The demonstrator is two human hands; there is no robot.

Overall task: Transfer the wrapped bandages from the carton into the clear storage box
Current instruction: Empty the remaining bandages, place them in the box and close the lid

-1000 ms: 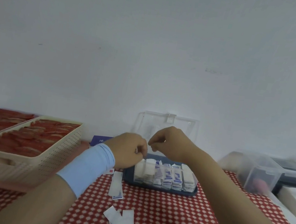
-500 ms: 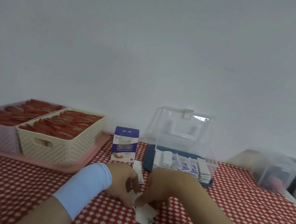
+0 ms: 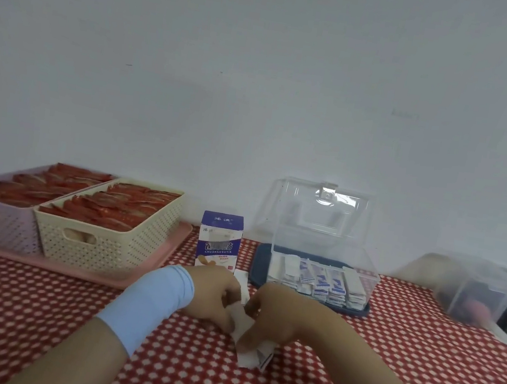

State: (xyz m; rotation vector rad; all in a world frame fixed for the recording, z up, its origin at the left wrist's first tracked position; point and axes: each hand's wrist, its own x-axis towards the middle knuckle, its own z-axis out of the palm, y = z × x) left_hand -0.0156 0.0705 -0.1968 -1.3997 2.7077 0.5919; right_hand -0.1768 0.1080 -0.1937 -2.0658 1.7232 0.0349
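Hands [image 3: 279, 317] lowered from box [image 3: 328, 236], gathering bandages [image 3: 249, 355]

left hand [image 3: 213, 297] + right hand [image 3: 272, 319] | pinching wrapped bandages [image 3: 251, 352] | beside clear storage box [image 3: 321, 254]

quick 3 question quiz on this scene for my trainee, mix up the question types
1. What stands to the left of the clear storage box in the picture? A) the carton B) a kettle C) a bottle
2. True or false: the box's lid is shut.
3. Fill in: the left hand and right hand together hold wrapped ____.

Key: 1 A; 2 false, it stands open; 3 bandages.
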